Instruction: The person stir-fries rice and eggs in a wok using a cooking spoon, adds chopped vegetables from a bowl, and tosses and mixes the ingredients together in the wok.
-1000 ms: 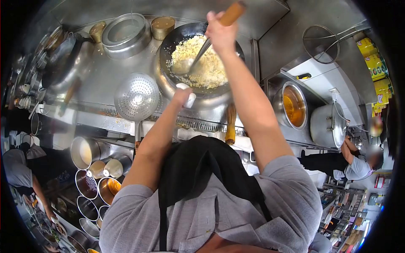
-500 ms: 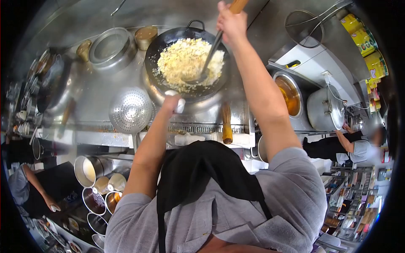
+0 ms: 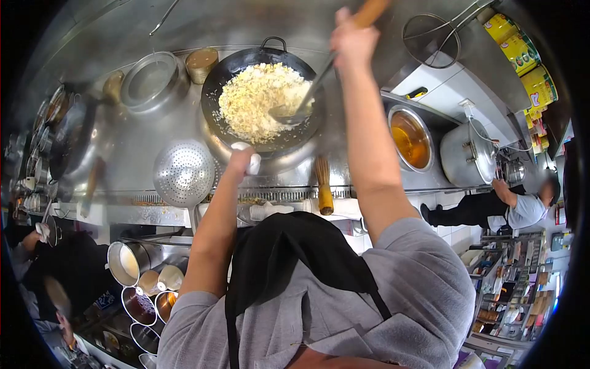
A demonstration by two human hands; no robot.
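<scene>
My right hand (image 3: 355, 48) is wrapped around the wooden handle of a ladle (image 3: 318, 83), high over the far right of the wok (image 3: 294, 138); the hand is slightly blurred. My left hand (image 3: 240, 157) is closed on a white cloth (image 3: 254, 163) at the wok's near edge — whether the cloth grips the rim, I cannot tell. The ladle's head rests in the yellow-and-white, grainy food (image 3: 249, 104), which lies heaped within the wok. A loop handle stands on the wok's far rim. Left of my left hand, a perforated skimmer (image 3: 184, 174) lies on the steel counter (image 3: 132, 138). A bristle brush (image 3: 324, 184) lies between my forearms. Farther right: a basin (image 3: 429, 144) of orange-brown liquid — and, just beside it, a pot (image 3: 458, 154).
</scene>
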